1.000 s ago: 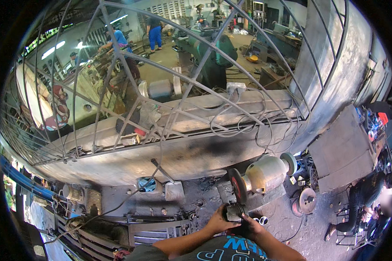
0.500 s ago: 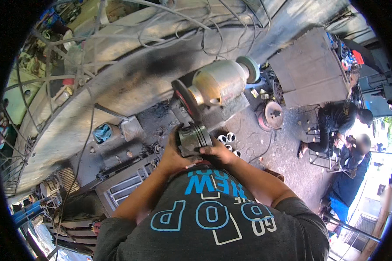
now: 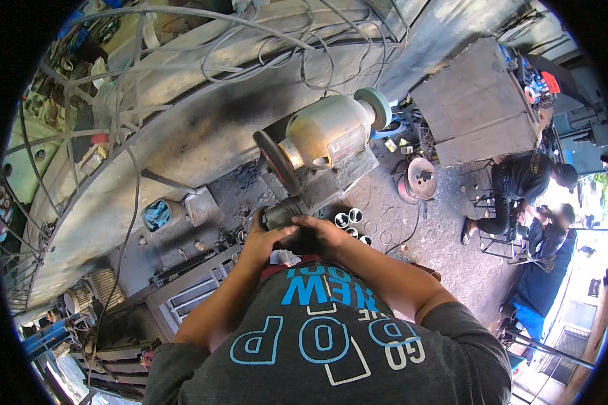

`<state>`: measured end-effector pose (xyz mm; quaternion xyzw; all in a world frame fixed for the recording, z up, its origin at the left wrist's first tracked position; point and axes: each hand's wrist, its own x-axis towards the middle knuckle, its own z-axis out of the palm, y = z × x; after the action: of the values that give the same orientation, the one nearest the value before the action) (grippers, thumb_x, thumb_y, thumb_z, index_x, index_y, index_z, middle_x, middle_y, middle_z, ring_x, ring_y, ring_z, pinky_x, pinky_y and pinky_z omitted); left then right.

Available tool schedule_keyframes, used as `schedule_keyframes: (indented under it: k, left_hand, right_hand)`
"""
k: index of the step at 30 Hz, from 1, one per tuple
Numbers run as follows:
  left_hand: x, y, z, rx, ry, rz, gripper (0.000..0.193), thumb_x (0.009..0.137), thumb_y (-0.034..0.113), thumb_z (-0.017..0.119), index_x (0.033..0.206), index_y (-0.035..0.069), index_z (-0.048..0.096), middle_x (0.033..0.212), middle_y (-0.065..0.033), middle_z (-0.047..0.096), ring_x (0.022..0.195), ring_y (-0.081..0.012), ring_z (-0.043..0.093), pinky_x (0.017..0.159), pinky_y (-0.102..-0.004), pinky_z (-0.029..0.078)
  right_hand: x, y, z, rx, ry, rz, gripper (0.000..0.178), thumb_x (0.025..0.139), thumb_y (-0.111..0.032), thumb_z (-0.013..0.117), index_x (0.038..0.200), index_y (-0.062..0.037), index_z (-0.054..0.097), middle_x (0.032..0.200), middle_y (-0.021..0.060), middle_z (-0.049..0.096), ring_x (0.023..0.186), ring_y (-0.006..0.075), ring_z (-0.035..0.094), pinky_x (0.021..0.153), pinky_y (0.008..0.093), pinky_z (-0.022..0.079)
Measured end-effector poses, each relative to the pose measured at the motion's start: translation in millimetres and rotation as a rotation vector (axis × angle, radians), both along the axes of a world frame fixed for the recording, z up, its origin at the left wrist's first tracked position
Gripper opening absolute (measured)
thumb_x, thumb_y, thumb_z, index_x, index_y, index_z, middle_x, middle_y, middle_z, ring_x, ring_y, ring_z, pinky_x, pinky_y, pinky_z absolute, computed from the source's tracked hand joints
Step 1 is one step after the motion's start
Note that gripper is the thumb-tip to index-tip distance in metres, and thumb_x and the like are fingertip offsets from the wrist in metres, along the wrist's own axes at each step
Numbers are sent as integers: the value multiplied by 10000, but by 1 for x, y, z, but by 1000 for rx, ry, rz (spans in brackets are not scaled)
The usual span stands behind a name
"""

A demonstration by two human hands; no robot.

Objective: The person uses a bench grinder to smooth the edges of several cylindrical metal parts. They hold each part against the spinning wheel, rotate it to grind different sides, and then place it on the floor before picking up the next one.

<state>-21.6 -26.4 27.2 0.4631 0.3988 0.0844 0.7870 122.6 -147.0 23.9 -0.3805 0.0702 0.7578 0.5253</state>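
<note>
A round, grooved metal piece (image 3: 279, 215), dark grey, is held in front of the wearer's chest, just below the dark wheel (image 3: 277, 163) of a bench grinder (image 3: 324, 128); whether the two touch is hard to tell. The left hand (image 3: 264, 241) grips it from the left, thumb across the near side, while the right hand (image 3: 324, 235) clasps it from the right, fingers over the top. The handling looks partway along: the piece is up by the wheel and not yet set down, but how much of its surface has been worked, or remains, cannot be made out. A paler green wheel (image 3: 374, 108) caps the grinder's far end. Right of the hands, several white-rimmed cups (image 3: 356, 214) stand on the floor (image 3: 446, 223), with a cable reel (image 3: 422, 172) beyond. To the left sit a bucket (image 3: 175, 210) holding blue cloth (image 3: 157, 214) and a dustpan (image 3: 202, 206). Farther right, a person in dark clothes (image 3: 530, 179) leans over a seated one.
</note>
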Motion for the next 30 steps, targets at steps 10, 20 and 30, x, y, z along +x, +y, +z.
schedule_keyframes:
  k: [10,20,30]
  left_hand:
    - [-11,-4,-11,402,-207,-70,998,618,185,889,1396,-70,318,1220,-192,580,1121,-286,584,952,-386,490]
    - [7,4,0,197,-106,-75,939,676,199,852,1393,-104,327,1197,-199,609,1082,-270,610,928,-362,494]
    - [15,8,-9,-142,-109,33,664,780,164,786,1308,-51,445,1099,-147,643,1013,-229,629,885,-341,506]
  right_hand:
    - [-3,-18,9,350,-315,-82,615,859,-350,684,1315,19,501,1195,152,624,1092,279,607,967,413,472]
    - [1,-10,10,33,-91,-34,702,872,-531,657,1332,-21,511,1250,159,609,1151,307,575,1001,446,428]
    - [1,4,16,60,-15,-51,696,834,-639,637,1244,-78,599,1188,121,653,1043,271,608,937,385,448]
